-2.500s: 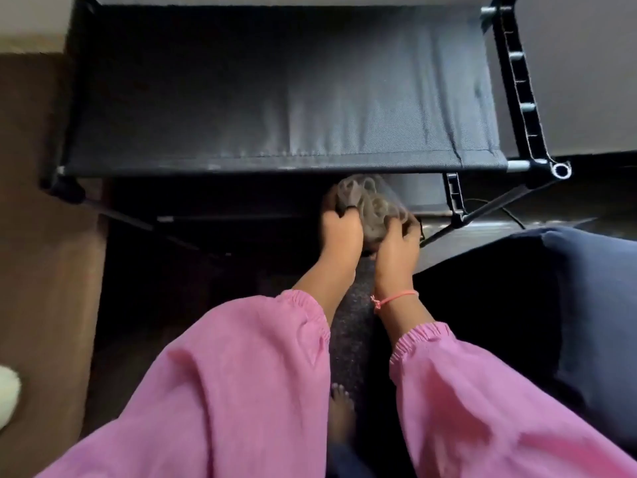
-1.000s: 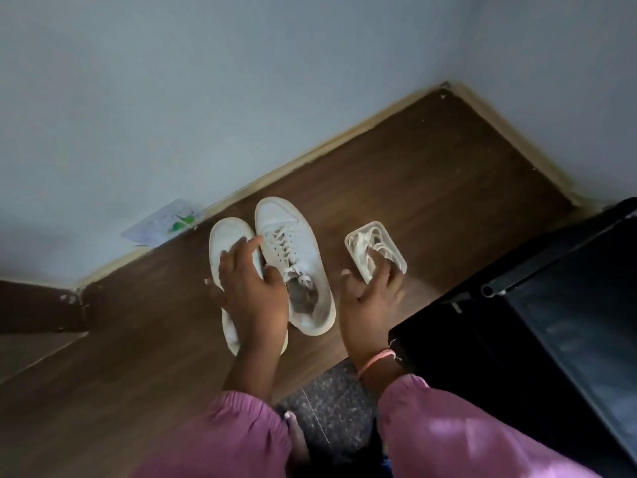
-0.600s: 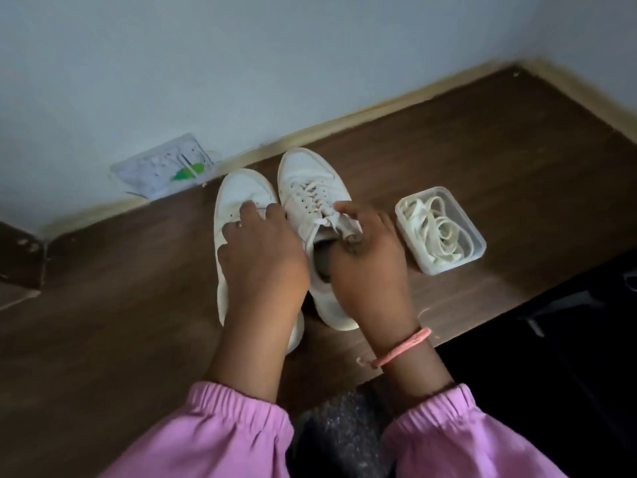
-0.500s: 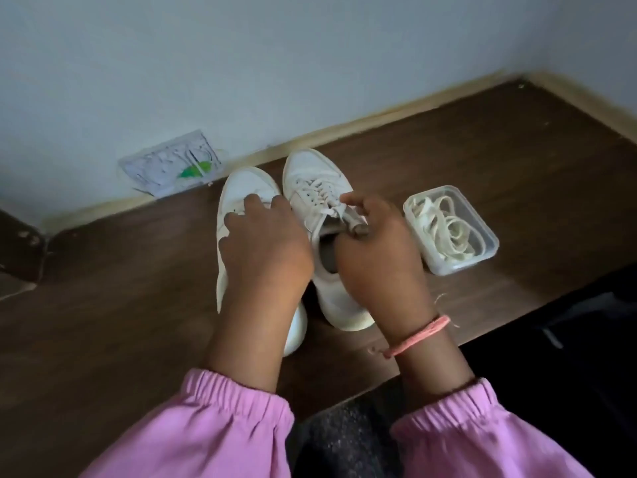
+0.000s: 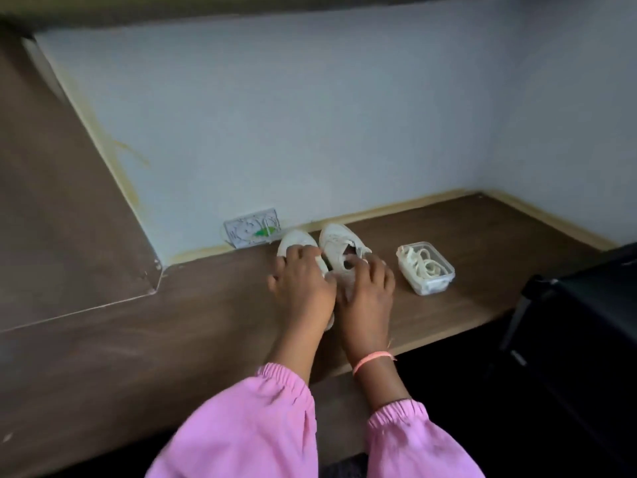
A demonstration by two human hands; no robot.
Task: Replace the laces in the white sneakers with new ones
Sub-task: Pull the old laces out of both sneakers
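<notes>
Two white sneakers stand side by side on the brown floor, toes toward the wall. My left hand lies over the left sneaker with its fingers curled on the upper, holding it down. My right hand sits on the right sneaker, its fingertips curled at the old lace by the tongue. Both heels are hidden under my hands. To the right, a clear plastic tub holds coiled white laces.
A clear packet with a green bit leans on the pale wall behind the left sneaker. A black rack stands at the right edge. A brown panel rises on the left. Pink sleeves fill the bottom.
The view has pulled back and tilted up, so the shoes look smaller. My left hand stays on the left sneaker. My right hand still works at the right sneaker's lace.
</notes>
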